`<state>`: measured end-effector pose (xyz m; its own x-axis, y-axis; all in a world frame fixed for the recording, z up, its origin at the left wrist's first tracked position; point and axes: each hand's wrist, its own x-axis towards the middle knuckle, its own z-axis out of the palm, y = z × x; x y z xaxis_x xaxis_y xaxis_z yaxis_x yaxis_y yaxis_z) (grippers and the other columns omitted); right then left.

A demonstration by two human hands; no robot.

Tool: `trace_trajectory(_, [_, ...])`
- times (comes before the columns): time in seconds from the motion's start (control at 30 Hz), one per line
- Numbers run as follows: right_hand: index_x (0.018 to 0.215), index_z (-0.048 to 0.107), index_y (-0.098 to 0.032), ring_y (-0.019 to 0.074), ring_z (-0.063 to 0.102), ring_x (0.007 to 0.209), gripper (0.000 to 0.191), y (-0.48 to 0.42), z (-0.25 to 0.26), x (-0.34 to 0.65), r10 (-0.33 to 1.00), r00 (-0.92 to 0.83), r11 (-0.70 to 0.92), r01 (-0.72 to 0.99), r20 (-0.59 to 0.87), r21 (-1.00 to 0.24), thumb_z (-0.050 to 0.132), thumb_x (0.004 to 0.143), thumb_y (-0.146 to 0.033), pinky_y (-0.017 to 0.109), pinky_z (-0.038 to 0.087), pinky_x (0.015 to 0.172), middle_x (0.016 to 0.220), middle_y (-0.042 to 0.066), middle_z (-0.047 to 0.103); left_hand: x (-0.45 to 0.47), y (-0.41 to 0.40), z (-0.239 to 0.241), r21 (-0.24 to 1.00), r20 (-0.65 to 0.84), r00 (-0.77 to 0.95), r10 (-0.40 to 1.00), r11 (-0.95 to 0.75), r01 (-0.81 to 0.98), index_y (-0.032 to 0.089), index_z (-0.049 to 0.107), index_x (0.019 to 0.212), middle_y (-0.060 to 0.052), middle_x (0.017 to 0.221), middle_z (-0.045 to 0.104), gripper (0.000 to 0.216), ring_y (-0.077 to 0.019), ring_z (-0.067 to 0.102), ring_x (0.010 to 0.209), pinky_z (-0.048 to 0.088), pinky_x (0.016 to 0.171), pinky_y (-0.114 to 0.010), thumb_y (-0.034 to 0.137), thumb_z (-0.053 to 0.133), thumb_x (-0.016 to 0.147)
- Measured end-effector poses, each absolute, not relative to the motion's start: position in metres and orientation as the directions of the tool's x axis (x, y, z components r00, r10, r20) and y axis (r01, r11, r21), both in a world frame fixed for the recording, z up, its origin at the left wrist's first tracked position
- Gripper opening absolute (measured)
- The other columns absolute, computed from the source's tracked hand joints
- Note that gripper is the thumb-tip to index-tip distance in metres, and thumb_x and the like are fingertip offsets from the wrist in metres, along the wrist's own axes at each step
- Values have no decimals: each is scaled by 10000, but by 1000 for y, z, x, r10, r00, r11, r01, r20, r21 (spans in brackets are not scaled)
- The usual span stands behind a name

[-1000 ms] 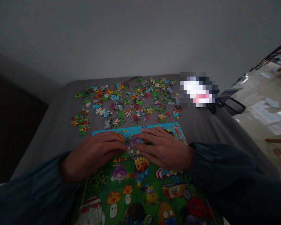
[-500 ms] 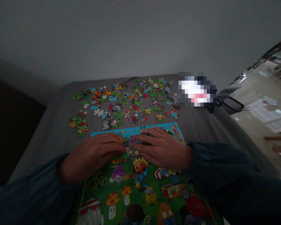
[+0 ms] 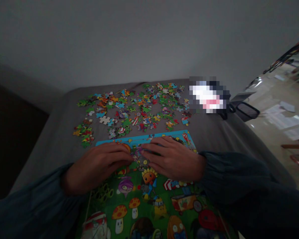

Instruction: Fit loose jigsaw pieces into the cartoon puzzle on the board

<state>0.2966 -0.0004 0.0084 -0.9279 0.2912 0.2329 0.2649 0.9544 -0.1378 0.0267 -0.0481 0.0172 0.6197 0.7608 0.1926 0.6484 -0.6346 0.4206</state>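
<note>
Picture board (image 3: 144,197): no lettering or numbers can be read
Loose puzzle pieces (image 3: 147,109): no print can be made out
Pixelated item (image 3: 205,94): any marking is hidden

Picture board (image 3: 161,190): 1. Hands over it: 2, left hand (image 3: 97,167) and right hand (image 3: 173,157). Spotted mushrooms printed on board: 2, larger (image 3: 119,215) and smaller (image 3: 134,205). Printed cart (image 3: 180,201): 1. Beyond board, loose jigsaw pieces (image 3: 147,109): dozens, overlapping, exact count unreadable; plain pale piece (image 3: 105,120): at least 1. Pixelated item (image 3: 206,94), beyond board to the right: 1.
</note>
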Motion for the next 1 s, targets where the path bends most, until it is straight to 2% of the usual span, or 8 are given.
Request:
trace_trajectory(0.17, [1339, 606, -136, 251, 558, 1163, 342, 2, 4, 297, 283, -925, 958, 260, 253, -123, 467, 1055, -266, 432, 473, 994, 1365, 91, 652, 26, -47, 20, 423, 200, 632, 749, -648, 634, 272, 758, 1004, 13, 1010, 786, 265, -153, 731, 900, 564, 810, -263, 342, 504, 1035])
trace_trajectory(0.23, [1329, 612, -142, 243, 560, 1157, 322, 3, 2, 296, 306, -910, 949, 268, 279, -166, 495, 1045, -237, 410, 473, 992, 1329, 74, 676, 26, -47, 21, 429, 197, 641, 742, -653, 624, 272, 754, 994, 19, 989, 788, 258, -148, 733, 884, 562, 792, -256, 322, 505, 1034])
trace_trajectory(0.4, [1162, 705, -176, 211, 607, 1006, 210, 9, 3, 282, 474, -841, 862, 382, 260, -334, 556, 1030, -246, 347, 479, 901, 1063, 54, 752, 27, -46, 21, 416, 185, 662, 726, -669, 617, 264, 744, 995, 24, 994, 785, 249, -146, 735, 896, 564, 806, -255, 295, 500, 1033])
trace_trajectory(0.57, [1076, 731, -173, 200, 617, 969, 137, 15, 2, 274, 553, -799, 800, 431, 237, -416, 667, 969, -231, 323, 464, 886, 995, 44, 761, 29, -46, 20, 400, 196, 662, 724, -675, 620, 260, 727, 1029, 19, 1015, 770, 253, -141, 727, 913, 553, 806, -244, 329, 484, 1043])
trace_trajectory(0.7, [1060, 720, -163, 206, 611, 951, 126, 14, -1, 275, 531, -811, 826, 429, 245, -366, 664, 971, -233, 321, 466, 860, 982, 47, 747, 34, -48, 20, 391, 193, 643, 741, -659, 642, 257, 707, 1043, 27, 997, 764, 259, -134, 722, 900, 547, 793, -243, 351, 465, 1051])
trace_trajectory(0.87, [1081, 695, -141, 220, 574, 938, 129, 10, 0, 279, 393, -878, 917, 353, 273, -186, 631, 969, -138, 338, 474, 843, 1001, 63, 714, 35, -49, 18, 411, 169, 595, 785, -605, 681, 265, 685, 1052, 34, 987, 767, 237, -140, 723, 864, 548, 745, -255, 403, 494, 1036])
trace_trajectory(1.0, [1098, 688, -122, 234, 568, 961, 162, 10, 2, 280, 365, -896, 930, 336, 252, -149, 658, 940, -115, 352, 492, 848, 1044, 85, 705, 33, -50, 18, 432, 171, 590, 789, -599, 674, 281, 685, 1018, 48, 961, 760, 182, -144, 718, 851, 541, 733, -258, 382, 533, 1019])
